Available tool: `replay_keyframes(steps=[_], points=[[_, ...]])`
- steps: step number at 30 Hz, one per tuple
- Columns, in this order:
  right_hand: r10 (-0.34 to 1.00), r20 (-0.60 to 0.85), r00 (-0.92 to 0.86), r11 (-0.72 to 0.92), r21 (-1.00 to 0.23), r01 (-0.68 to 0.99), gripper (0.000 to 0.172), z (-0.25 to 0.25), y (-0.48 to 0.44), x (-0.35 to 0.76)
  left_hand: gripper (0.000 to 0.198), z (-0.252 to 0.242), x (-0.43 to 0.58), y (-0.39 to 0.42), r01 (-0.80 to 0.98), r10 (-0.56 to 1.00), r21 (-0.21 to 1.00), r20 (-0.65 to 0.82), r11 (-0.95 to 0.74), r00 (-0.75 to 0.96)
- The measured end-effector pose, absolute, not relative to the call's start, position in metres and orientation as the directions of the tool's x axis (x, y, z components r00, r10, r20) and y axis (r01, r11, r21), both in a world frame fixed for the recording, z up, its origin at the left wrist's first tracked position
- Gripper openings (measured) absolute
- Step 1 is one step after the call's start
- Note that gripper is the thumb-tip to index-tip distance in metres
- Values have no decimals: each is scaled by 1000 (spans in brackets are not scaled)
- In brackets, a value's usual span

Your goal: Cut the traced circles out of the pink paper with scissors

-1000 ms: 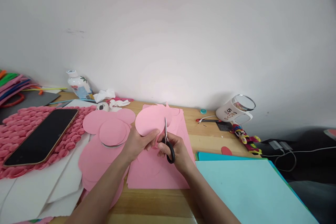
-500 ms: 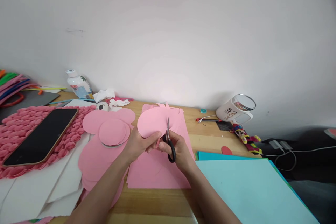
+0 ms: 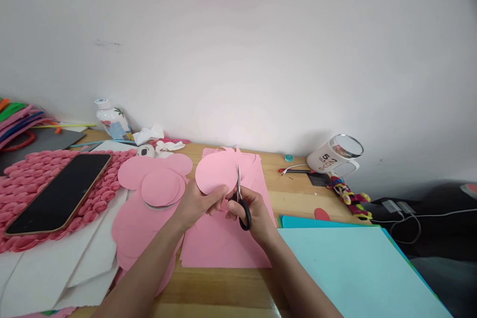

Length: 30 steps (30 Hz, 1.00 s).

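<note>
My left hand [image 3: 201, 203] pinches a round pink paper disc [image 3: 216, 173] at its lower edge, thumb on top. Black-handled scissors [image 3: 244, 211] are in my right hand [image 3: 253, 212], with the blades pointing away from me along the disc's right edge. The blades look closed or nearly so. Beneath both hands lies a stack of pink paper sheets [image 3: 227, 253], with curved pink offcuts on its far end. Left of my left hand, cut pink circles [image 3: 160, 187] lie in an overlapping pile.
A phone [image 3: 59, 194] rests on rolled pink paper pieces [image 3: 22, 174] at left, above white sheets [image 3: 40, 278]. A bottle [image 3: 114, 121] and crumpled tissue [image 3: 149, 134] stand near the wall. At right are a mug [image 3: 331, 155], a small doll [image 3: 350, 198] and light blue paper [image 3: 354, 268].
A small pink strip that hung by my fingers no longer shows there. The disc's right edge is now rounder and free beside the blades. Both hands have hardly moved.
</note>
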State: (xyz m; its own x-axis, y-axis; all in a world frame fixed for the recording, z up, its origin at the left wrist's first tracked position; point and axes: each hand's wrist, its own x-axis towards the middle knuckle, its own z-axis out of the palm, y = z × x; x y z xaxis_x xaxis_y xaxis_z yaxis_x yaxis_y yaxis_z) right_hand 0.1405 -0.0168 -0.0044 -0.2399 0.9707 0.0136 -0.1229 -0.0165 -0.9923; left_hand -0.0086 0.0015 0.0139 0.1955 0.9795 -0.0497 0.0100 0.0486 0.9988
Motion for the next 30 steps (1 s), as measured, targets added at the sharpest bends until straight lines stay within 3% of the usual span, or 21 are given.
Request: replay_keyframes(steps=[11, 20, 30], points=[[967, 35, -253, 10, -995, -98, 29, -3, -18, 141, 39, 13, -9, 3, 0, 972, 1000, -30, 31, 233], [970, -10, -241, -36, -994, -104, 24, -6, -18, 138, 35, 14, -8, 3, -17, 993, 999, -26, 28, 112], [972, 36, -232, 11, -994, -107, 31, -3, -16, 141, 32, 4, -11, 4, 67, 983, 996, -74, 64, 167]])
